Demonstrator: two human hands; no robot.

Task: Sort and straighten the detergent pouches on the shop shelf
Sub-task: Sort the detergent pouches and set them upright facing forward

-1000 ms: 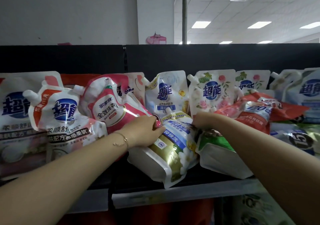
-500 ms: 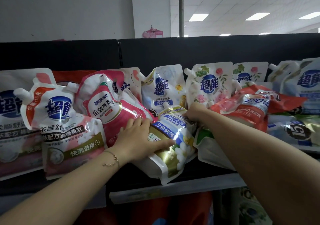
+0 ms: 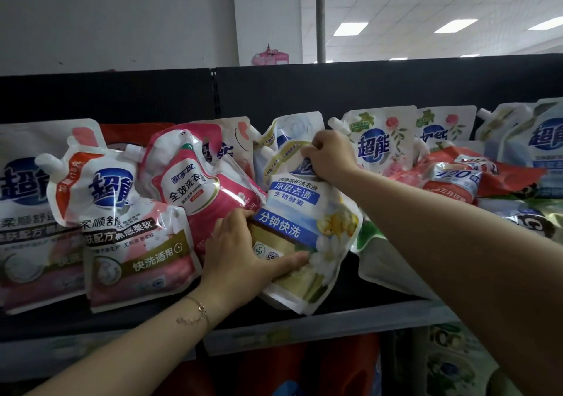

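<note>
- Nearest the camera: the person's left hand point(image 3: 240, 255) is wrapped around the lower left edge of a blue-and-gold detergent pouch point(image 3: 307, 231), thumb lying across its front, with a thin bracelet point(image 3: 195, 312) on that wrist.
- That pouch sits tilted at the front of the shop shelf point(image 3: 304, 331), bottom corner near the lip, leaning between a pink pouch point(image 3: 201, 188) on its left and a flopped green-and-white pouch point(image 3: 380, 261) on its right.
- A bit further in, the right hand point(image 3: 330, 158) is clenched on the pouch's top edge, beside its spout.
- Step in hand looks like standing this one up straight.
- Next move probably needs the base slid back and squared so it doesn't flop.
- At the back, rose-print pouches point(image 3: 380, 143) stand upright against the black back panel point(image 3: 365, 91); red pouches point(image 3: 457, 179) lie in a heap at right.
</note>
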